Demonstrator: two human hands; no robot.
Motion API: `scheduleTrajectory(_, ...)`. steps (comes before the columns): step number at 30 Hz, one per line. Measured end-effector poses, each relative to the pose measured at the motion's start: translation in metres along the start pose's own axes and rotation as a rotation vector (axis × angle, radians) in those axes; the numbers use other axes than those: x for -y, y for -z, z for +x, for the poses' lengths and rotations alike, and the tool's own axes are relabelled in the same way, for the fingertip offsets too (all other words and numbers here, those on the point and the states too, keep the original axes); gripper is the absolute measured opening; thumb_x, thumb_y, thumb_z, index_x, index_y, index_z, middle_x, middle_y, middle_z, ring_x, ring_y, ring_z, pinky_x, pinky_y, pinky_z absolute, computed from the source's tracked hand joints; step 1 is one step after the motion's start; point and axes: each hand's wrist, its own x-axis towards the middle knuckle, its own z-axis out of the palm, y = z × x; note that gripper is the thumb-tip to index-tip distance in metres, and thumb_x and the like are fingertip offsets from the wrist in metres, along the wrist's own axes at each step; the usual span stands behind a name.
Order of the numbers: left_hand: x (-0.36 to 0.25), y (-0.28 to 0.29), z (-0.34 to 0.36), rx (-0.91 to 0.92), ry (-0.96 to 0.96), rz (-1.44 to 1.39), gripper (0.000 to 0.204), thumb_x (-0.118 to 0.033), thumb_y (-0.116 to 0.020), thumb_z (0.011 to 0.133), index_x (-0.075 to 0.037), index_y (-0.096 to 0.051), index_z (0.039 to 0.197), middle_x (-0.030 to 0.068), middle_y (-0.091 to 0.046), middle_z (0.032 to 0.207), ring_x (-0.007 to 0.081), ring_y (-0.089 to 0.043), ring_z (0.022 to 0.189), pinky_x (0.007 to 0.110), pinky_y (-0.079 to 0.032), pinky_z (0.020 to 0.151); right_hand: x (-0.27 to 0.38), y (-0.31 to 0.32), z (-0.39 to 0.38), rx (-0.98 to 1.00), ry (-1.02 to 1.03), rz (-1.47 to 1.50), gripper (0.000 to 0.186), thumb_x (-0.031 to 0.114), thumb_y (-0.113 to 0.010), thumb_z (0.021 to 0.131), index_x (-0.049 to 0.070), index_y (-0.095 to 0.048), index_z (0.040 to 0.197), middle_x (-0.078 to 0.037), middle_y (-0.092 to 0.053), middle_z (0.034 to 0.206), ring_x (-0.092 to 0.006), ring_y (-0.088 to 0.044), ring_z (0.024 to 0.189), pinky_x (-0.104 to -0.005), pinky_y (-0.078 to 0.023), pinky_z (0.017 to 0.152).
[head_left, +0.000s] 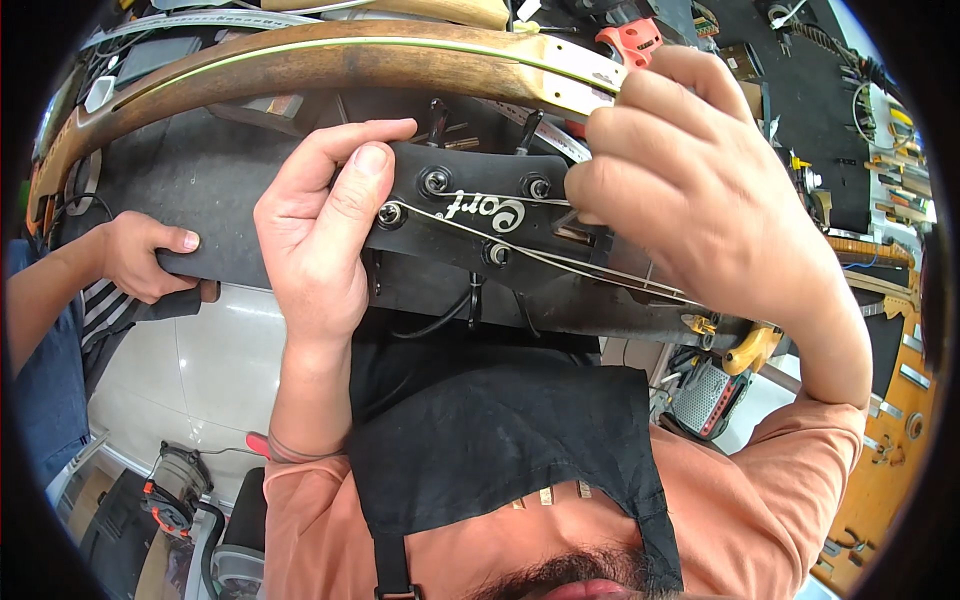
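A black bass guitar headstock lies across the bench in front of me, with white lettering, several tuning posts and pale strings running off to the right. My left hand grips its left end, the thumb on the face and the index finger stretched along the edge. At the headstock's right end, my right hand is closed, its fingers curled over the strings near the nut. Whatever it pinches is hidden by the fingers. Dark tuning keys stick out along the near edge.
Beyond the headstock lies a long wooden neck with a yellow-green strip. A red tool sits near its right end. Another person's hand rests at the black bench edge. Tools hang on a wooden board at right.
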Motion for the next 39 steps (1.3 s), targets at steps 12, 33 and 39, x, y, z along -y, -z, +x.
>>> scheduleTrajectory(12,-0.001,-0.004,0.001,-0.002,0.02,0.0,0.024,-0.01,-0.07,0.114,0.004,-0.081,0.13,-0.0056,-0.068,0.094,0.0003,-0.052,0.082,0.019,-0.037,0.072,-0.008,-0.018,-0.005,-0.142,-0.023,0.179,0.021,0.022,-0.081,0.089,0.014,-0.071,0.106,-0.005,-0.059,0.103,-0.0324,-0.061,0.106,-0.054,-0.042,0.116)
scheduleTrajectory(33,-0.012,-0.006,-0.003,-0.059,0.03,0.229,0.033,-0.016,-0.065,0.113,0.01,-0.077,0.131,-0.0074,-0.055,0.088,0.0019,-0.041,0.078,0.023,-0.028,0.07,-0.047,-0.008,-0.021,-0.428,-0.25,0.266,0.012,0.01,-0.077,0.102,0.002,-0.07,0.108,-0.011,-0.061,0.106,-0.0284,-0.059,0.096,-0.0393,-0.048,0.098)
scheduleTrajectory(39,0.008,0.026,-0.035,-0.267,-0.292,0.503,0.034,-0.012,-0.051,0.12,0.013,-0.065,0.139,-0.0019,-0.05,0.085,0.0081,-0.041,0.077,0.027,-0.035,0.073,-0.071,-0.03,-0.115,-0.248,-0.789,0.4,0.011,0.007,-0.08,0.1,0.0,-0.072,0.103,-0.009,-0.064,0.095,-0.0285,-0.065,0.095,-0.0412,-0.051,0.084)
